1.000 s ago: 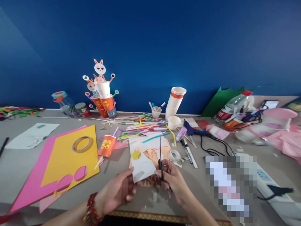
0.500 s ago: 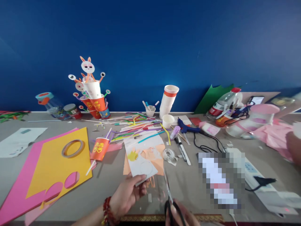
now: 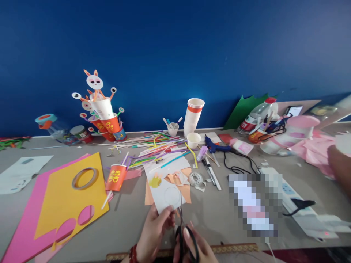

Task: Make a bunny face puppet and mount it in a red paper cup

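My left hand [image 3: 157, 228] pinches the lower edge of a white sheet of paper [image 3: 161, 199] between thumb and fingers. A round outline is drawn on that paper. In my right hand [image 3: 199, 244] is a pair of scissors [image 3: 181, 217], gripped by its black handles. The blades point away from me and lie at the paper's right edge, beside the drawn circle. Just behind the paper are orange paper scraps [image 3: 186, 193] and a yellow cutout [image 3: 155, 181]. A clear tape roll [image 3: 195, 179] lies to the right.
Yellow card [image 3: 60, 190] bearing a tape ring [image 3: 84, 178] lies left, beside a red paper cup [image 3: 117, 177]. Coloured sticks [image 3: 156, 146], stacked cups [image 3: 193, 118] and a glue gun [image 3: 216, 146] are behind. A power strip [image 3: 294, 204] lies right. Another person's arm [image 3: 338, 164] reaches in there.
My right hand has turned the scissors and brought them to the paper's right edge. My left hand has shifted its hold to the lower edge. Another person's arm has come in at right.
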Tool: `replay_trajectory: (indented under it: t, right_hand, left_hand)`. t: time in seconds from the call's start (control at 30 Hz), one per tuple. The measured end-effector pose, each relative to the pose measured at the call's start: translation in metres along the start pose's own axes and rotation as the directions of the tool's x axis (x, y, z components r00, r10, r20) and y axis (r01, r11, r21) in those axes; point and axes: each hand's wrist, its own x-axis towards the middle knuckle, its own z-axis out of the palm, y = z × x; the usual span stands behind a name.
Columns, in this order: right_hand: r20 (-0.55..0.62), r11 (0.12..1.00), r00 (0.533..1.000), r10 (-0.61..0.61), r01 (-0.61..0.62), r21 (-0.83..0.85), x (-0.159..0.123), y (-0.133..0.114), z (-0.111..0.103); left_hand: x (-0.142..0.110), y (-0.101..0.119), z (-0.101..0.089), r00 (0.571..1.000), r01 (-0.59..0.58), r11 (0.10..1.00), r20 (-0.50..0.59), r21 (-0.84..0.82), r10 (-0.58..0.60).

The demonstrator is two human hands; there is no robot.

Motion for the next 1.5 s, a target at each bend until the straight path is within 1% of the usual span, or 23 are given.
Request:
replay_trajectory:
  t: [0.13, 0.2, 0.27, 0.33, 0.4, 0.53, 0.6, 0.73, 0.9, 1.2, 1.37, 1.5]
  right_hand:
    - [-0.013, 1.000, 1.000, -0.005, 0.005, 0.007, 0.006, 0.007, -0.002]
    - [-0.013, 1.000, 1.000, -0.017, 0.017, -0.023, 0.006, 0.009, -0.005]
    - [-0.025, 0.998, 0.999, -0.024, 0.022, -0.051, 0.003, 0.009, -0.008]
    - [-0.033, 0.997, 0.999, -0.030, 0.028, -0.069, -0.002, 0.007, -0.010]
    - [-0.019, 0.995, 0.999, -0.040, 0.038, -0.087, -0.006, 0.005, -0.010]
    - [0.032, 0.993, 0.997, -0.064, 0.067, -0.096, -0.007, 0.000, -0.008]
    - [0.064, 0.993, 0.997, -0.048, 0.054, -0.104, -0.004, 0.001, -0.007]
    - [0.125, 0.986, 0.992, 0.010, 0.010, -0.163, 0.007, 0.007, -0.011]
    - [0.164, 0.968, 0.986, 0.007, 0.035, -0.249, 0.015, 0.011, -0.016]
    - [0.197, 0.957, 0.980, -0.021, 0.076, -0.279, 0.014, 0.008, -0.017]
    - [0.162, 0.958, 0.985, -0.053, 0.096, -0.272, 0.019, 0.012, -0.018]
    - [0.165, 0.960, 0.986, -0.020, 0.065, -0.272, 0.019, 0.006, -0.017]
  left_hand:
    - [-0.001, -0.002, 0.000, 0.999, -0.048, 0.998, -0.018, 0.034, 0.048]
    - [-0.001, -0.002, -0.003, 0.998, -0.062, 0.997, 0.001, 0.046, 0.062]
    - [-0.001, -0.001, -0.007, 0.999, -0.026, 0.999, 0.041, 0.035, 0.025]
    - [-0.002, 0.001, -0.010, 0.995, 0.056, 0.998, 0.085, 0.027, -0.058]
    - [-0.002, 0.002, -0.011, 0.989, 0.105, 0.994, 0.100, 0.040, -0.109]
    - [-0.003, 0.001, -0.011, 0.997, 0.059, 0.996, 0.052, 0.063, -0.062]
    - [-0.003, 0.001, -0.010, 0.998, 0.049, 0.995, 0.031, 0.085, -0.052]
    - [-0.004, 0.002, -0.009, 0.998, 0.035, 0.994, 0.054, 0.101, -0.041]
    - [-0.004, 0.004, -0.007, 0.996, 0.040, 0.994, 0.072, 0.101, -0.047]
    - [-0.002, -0.001, -0.011, 0.995, 0.054, 0.995, 0.074, 0.087, -0.061]
    - [-0.001, -0.002, -0.014, 0.994, 0.056, 0.995, 0.092, 0.084, -0.064]
    - [0.000, -0.004, -0.016, 0.992, 0.057, 0.996, 0.105, 0.075, -0.064]
